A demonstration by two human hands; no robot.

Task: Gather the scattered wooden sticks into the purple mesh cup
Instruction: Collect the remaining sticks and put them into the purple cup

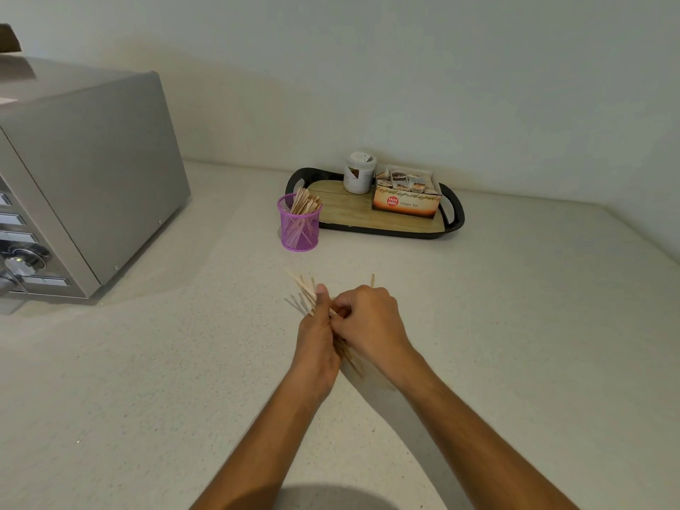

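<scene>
Head view: a bundle of loose wooden sticks (303,288) is held at the centre of the frame, just above a pale speckled countertop (147,380). The left hand (317,338) is closed around the bundle, thumb pointing up along it; stick ends fan out beyond the thumb toward the upper left, and other ends project below the palms. The right hand (369,325) is pressed against the left, its fingers curled in onto the same bundle, with one stick tip visible above its knuckles. Whether any sticks lie flat on the counter beneath the hands cannot be told. The purple mesh cup (299,224) stands upright above the hands, slightly left of centre, well apart from them, and already contains sticks leaning to its right. Its far side is just beside a black-rimmed tray (454,215) at upper centre-right. On the tray a white jar (359,173) and a tea box (404,200) are recorded. A grey metal appliance (84,178) occupies the left edge.
</scene>
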